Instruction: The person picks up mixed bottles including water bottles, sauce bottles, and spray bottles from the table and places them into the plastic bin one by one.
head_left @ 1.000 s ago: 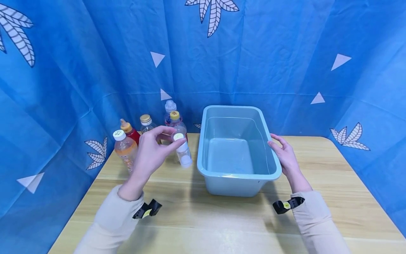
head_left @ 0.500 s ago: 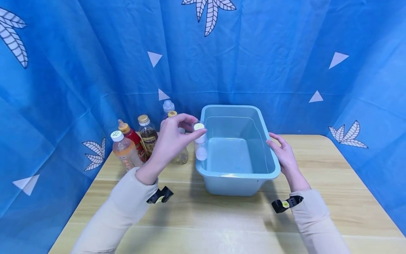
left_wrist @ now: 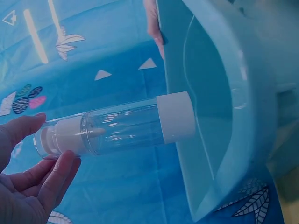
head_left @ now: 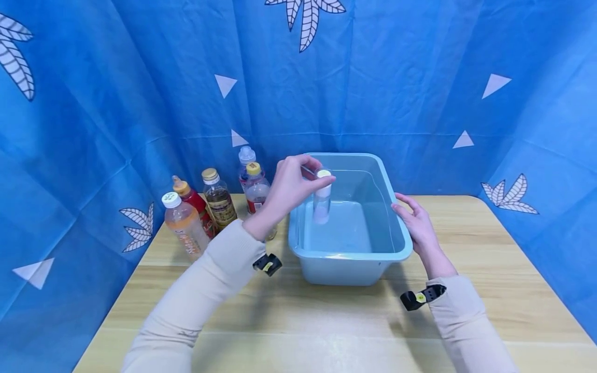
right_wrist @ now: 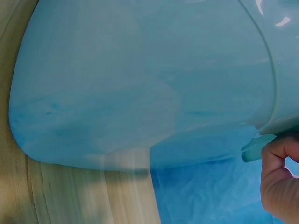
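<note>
While the left hand [head_left: 293,182] pinches a clear bottle [head_left: 322,199] by its top end between thumb and fingertips, the bottle hangs upright over the open blue bin [head_left: 401,254], its long axis near vertical and its white base pointing down into the hollow. It sits toward the bin's left wall, above the floor and not touching it as far as the head view shows. The right hand [head_left: 416,225] rests on the bin's right rim, fingers laid along the edge and thumb curled at the lip; it is the farther hand from the bottle. Behind the left forearm, five other bottles [head_left: 218,192] stand in a cluster on the tabletop [head_left: 489,269] against the blue backdrop [head_left: 140,77]. The bottle's cap is partly covered by the fingers, and whether it holds any liquid is hard to make out.
</note>
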A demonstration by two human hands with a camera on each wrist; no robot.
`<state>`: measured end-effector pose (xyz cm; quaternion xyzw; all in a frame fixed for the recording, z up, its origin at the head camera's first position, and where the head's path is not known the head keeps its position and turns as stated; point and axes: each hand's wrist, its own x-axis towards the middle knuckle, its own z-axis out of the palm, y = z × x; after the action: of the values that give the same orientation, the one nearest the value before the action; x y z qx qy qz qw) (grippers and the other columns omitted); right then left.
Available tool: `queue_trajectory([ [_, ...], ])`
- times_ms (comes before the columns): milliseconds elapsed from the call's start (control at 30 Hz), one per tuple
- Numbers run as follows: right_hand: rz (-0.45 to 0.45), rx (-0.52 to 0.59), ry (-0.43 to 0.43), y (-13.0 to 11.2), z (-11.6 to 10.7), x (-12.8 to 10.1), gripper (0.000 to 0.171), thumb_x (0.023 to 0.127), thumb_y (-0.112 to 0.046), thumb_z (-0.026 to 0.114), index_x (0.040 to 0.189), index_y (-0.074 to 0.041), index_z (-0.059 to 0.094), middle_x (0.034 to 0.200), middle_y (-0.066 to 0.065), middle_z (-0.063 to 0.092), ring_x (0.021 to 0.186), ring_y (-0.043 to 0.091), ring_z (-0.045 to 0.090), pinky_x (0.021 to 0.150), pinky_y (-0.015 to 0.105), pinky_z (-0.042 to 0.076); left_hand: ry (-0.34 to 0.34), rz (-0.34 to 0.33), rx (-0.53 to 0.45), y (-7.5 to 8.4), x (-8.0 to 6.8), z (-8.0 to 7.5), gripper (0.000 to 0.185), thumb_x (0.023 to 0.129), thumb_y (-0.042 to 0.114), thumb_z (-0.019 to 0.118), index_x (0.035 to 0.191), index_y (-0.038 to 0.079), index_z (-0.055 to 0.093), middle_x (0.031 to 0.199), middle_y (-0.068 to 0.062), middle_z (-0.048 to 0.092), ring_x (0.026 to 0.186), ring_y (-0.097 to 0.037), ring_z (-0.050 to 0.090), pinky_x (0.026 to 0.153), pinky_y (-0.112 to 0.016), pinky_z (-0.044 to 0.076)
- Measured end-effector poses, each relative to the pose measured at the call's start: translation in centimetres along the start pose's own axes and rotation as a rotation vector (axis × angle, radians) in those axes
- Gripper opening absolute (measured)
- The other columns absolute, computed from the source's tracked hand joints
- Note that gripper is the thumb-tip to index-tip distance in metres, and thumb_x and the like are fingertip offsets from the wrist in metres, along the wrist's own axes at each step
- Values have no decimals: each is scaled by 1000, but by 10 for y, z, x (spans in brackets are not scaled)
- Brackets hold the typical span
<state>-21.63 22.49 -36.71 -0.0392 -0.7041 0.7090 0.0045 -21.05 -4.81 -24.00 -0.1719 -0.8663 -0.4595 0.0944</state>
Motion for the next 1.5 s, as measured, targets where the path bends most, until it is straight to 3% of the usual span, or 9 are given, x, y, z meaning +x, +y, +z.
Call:
queue_trajectory([
  [300,14,-24,5,2,1,0,54,89,-26,53,135,-8,33,83,-5,60,71,7,61,61,23,51,-46,-24,-11,-6,28,23,33,73,30,72,94,6,63,88,-4,63,75,-11,59,61,-19,49],
  [567,18,1,10,0,1,1,52,89,-24,54,135,-8,35,83,-3,60,71,9,61,60,23,51,-71,12,-82,-14,53,43,31,72,29,74,90,6,63,85,-3,62,73,-12,59,60,-20,48],
  [800,17,-24,19,-1,1,1,53,89,-26,54,135,-9,35,86,-3,59,73,9,61,61,23,51,-138,-18,-161,-25,68,58,32,72,25,74,94,4,63,87,-5,61,75,-15,59,60,-23,50],
  [967,23,-13,24,0,2,1,52,89,-25,54,135,-9,35,86,-2,59,73,9,61,61,22,51,-226,-13,-203,-33,77,68,32,72,23,74,95,4,63,88,-5,61,76,-17,59,62,-27,51],
  [1200,16,-18,25,2,2,1,53,89,-25,54,135,-9,35,89,-1,57,75,10,60,62,23,50,-397,66,-221,-42,84,84,28,74,15,72,94,0,62,88,-9,62,75,-20,60,66,-33,51],
  [1333,31,-76,31,3,2,1,53,89,-30,53,136,-12,34,102,6,53,78,9,60,65,23,51,-499,61,-207,-49,84,94,29,74,15,72,97,0,62,88,-8,62,78,-18,60,67,-29,51],
  [1500,40,-119,36,2,2,0,54,89,-34,51,137,-15,33,116,14,46,83,10,58,68,24,50,-568,79,-170,-53,80,103,27,73,16,73,95,4,63,86,-5,63,78,-15,60,66,-22,50],
])
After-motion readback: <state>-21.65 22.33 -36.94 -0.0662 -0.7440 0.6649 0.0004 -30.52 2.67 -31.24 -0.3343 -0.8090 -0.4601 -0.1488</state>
